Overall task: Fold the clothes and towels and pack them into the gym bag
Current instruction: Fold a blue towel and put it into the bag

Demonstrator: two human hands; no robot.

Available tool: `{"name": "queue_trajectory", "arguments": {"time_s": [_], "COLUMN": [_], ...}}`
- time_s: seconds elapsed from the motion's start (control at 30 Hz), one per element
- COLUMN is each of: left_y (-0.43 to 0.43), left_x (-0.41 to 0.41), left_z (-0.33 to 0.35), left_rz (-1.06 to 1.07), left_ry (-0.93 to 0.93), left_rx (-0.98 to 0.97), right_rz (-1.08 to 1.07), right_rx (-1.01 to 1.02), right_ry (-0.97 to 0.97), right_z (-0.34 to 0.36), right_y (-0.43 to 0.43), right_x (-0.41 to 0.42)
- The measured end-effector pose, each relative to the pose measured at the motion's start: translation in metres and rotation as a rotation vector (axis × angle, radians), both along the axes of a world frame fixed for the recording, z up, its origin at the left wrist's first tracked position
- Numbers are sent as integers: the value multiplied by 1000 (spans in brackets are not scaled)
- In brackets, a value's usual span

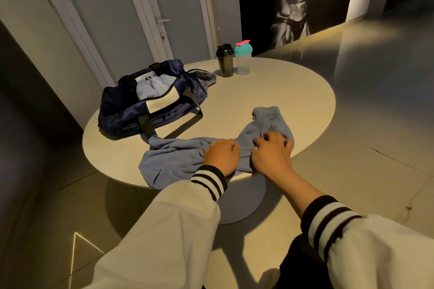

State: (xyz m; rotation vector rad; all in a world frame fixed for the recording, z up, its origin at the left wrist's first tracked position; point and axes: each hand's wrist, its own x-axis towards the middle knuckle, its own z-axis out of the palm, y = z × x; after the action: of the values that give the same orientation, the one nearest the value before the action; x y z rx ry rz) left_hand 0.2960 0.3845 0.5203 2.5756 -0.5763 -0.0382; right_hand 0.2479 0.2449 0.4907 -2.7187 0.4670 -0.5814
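Dim room: a round pale table (293,91), with closed doors and a dark wall picture behind it.

1. Grip. My left hand (220,156) and right hand (272,153) sit knuckles-up, just beside each other, on the blue cloth (171,164). The fingers of both curl down into the fabric and bunch it, so I read both as gripping the cloth. The fingertips are buried in the folds, and I cannot tell how deep either hold goes.

2. Location. The cloth lies on the table on the near side of the gym bag (122,112), just beside it. Its left end meets the bag's black strap (148,126); I cannot tell whether it touches or passes beneath.

3. Orientation. The long axis runs roughly parallel to the bag's long side, from the strap end across to my hands. Past my right hand the end bends away from me. A wide lobe hangs over the table edge on the side away from the bag. The surface is crumpled, with no clean fold line.

4. Progress. The bag is open on top, and pale blue folded pieces (150,88) show inside, so part of the load is packed. This cloth is not yet folded. I see no other loose laundry, so I judge it the last piece: flatten, fold, insert.

5. Beyond the bag's right end stand a black shaker (225,61) and a clear shaker (243,58), close together.
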Motion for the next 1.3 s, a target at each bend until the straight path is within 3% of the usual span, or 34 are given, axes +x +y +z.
{"name": "queue_trajectory", "arguments": {"time_s": [0.1, 0.3, 0.43, 0.5, 0.57, 0.7, 0.97, 1.13, 1.3], "left_y": [-8, -8, -7, -11, -15, -19, -2, 5, 10], "left_x": [-3, -6, 8, 17, 19, 16, 15, 11, 6], "left_z": [5, 8, 4, 10, 11, -11, -25, -24, -26], "left_rz": [-18, -61, -28, 42, 52, -42, -76, -85, -129], "left_ry": [52, -14, -139, -174, -154, -208, -173, -404, -247], "left_rx": [59, 42, 8, -57, -61, 16, 279, 201, 290], "right_rz": [137, 63, -38, -101, -79, -16, 28, 18, 70], "right_rx": [60, 55, -7, 76, 126, 36, -71, -88, -35], "right_ry": [105, 318, 138, 43, 46, -20, 147, -53, 65], "right_z": [9, 27, 32, 34, 35, 23, 5, 6, 1], "right_y": [2, 2, 0, -8, -13, -9, -20, -7, -2], "right_x": [5, 5, 3, 8, 13, 17, 15, 3, 1]}}
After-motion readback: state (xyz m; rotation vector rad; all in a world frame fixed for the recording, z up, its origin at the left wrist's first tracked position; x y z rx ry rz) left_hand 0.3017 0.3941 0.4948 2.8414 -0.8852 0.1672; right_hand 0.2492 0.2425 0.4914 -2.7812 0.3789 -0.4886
